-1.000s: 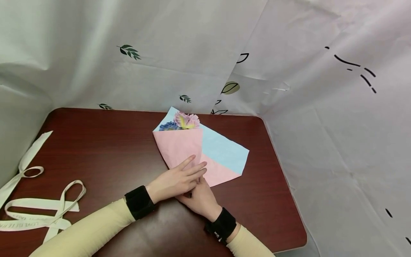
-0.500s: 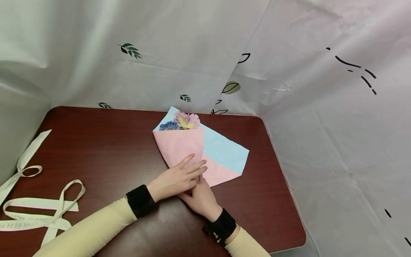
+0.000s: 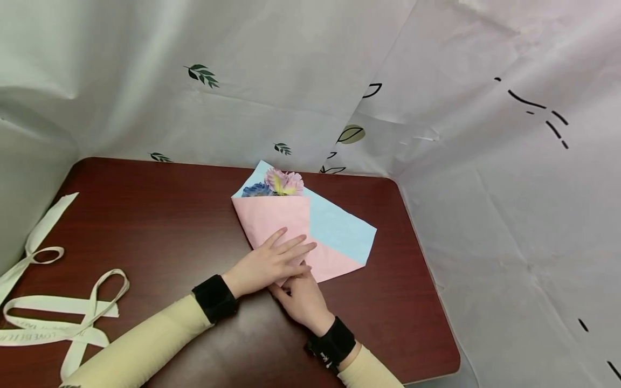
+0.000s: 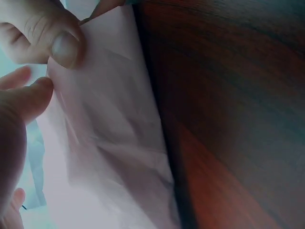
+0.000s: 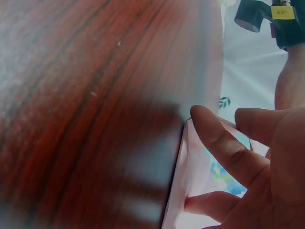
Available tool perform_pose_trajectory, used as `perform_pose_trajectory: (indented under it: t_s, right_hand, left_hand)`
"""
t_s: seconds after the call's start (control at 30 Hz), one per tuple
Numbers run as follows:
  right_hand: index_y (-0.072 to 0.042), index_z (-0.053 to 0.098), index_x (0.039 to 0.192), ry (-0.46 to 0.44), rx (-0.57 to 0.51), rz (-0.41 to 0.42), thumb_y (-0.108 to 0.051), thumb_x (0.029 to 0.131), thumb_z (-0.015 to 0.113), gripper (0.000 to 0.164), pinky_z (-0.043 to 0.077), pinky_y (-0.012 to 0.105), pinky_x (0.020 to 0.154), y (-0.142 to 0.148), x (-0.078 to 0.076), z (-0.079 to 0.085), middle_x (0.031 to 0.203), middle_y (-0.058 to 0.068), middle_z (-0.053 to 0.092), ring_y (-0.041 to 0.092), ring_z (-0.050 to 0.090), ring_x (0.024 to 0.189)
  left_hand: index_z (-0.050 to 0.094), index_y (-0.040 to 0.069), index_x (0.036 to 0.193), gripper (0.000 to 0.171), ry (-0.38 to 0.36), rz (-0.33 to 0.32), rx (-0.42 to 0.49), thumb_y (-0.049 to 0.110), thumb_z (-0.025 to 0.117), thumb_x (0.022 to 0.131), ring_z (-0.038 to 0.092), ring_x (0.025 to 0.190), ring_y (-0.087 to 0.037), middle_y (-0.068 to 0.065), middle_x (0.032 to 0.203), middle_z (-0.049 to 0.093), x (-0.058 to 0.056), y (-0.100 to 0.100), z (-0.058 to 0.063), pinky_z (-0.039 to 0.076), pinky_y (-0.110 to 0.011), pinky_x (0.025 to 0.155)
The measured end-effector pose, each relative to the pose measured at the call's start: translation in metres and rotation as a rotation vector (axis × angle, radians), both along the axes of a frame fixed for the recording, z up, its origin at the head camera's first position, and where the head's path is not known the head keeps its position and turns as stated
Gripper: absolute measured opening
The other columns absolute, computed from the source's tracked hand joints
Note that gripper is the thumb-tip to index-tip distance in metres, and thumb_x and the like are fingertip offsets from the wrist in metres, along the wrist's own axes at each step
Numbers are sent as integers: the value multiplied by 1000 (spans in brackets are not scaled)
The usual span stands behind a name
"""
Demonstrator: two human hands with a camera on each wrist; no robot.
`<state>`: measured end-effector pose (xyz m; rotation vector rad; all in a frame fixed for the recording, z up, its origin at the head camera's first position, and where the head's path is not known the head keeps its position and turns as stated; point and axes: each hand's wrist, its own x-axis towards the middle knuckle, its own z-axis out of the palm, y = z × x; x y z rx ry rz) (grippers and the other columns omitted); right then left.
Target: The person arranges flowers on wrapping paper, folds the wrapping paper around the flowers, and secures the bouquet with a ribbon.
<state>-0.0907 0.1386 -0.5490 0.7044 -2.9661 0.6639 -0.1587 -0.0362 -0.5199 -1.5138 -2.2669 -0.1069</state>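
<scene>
A bouquet lies on the table in wrapping paper (image 3: 271, 215), pink outside and light blue inside. A pink-and-yellow flower (image 3: 283, 182) and a blue flower (image 3: 257, 189) show at its top. The left flap is folded over the stems, which are hidden; the right side lies spread out. My left hand (image 3: 267, 265) rests on the pink flap with its fingers spread. Below it, my right hand (image 3: 304, 303) pinches the narrow bottom end of the paper. In the left wrist view the right thumb (image 4: 66, 45) presses on the paper's edge.
White ribbon (image 3: 53, 307) with printed letters lies looped at the table's left front, and another ribbon piece (image 3: 46, 223) lies behind it. A white patterned sheet (image 3: 233, 102) hangs along the back and right of the brown table (image 3: 160, 210).
The pink flap's right edge has shifted slightly right. My left hand has moved slightly up the paper and its fingers are more spread. The right hand stays at the bottom end.
</scene>
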Motion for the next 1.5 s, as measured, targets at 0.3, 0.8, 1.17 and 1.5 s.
perform_pose_trajectory:
  t_s: [0.3, 0.8, 1.17, 1.5]
  right_hand:
    - [-29, 81, 74, -125, -47, -92, -42, 102, 60, 37, 47, 38, 101, 5, 1, 0, 88, -5, 74, 25, 58, 123]
    - [-17, 80, 76, -178, -160, -247, -47, 101, 58, 45, 49, 43, 100, 10, -6, -1, 103, -1, 74, 27, 53, 133]
    - [-17, 76, 70, -216, -144, -291, -44, 97, 66, 39, 46, 46, 105, 10, -6, 2, 145, 16, 55, 30, 43, 143]
    - [-19, 71, 62, -191, -96, -284, -41, 95, 69, 40, 48, 45, 104, 5, -3, 3, 145, 14, 56, 30, 44, 142]
  left_hand:
    - [23, 12, 162, 79, -301, 283, 87, 45, 60, 100, 9, 155, -34, -15, 169, 9, -17, -25, -19, 11, -59, 121]
    - [26, 10, 161, 72, -550, 374, 117, 43, 53, 103, 8, 154, -40, -21, 168, 10, -19, -32, -39, 9, -63, 119]
    - [29, 12, 161, 71, -573, 518, 157, 48, 51, 103, 19, 151, -45, -27, 163, 22, -13, -30, -31, 21, -61, 117]
    - [42, 10, 155, 66, -436, 698, 111, 52, 48, 104, 44, 130, -42, -20, 159, 37, -41, -36, -27, 36, -58, 97]
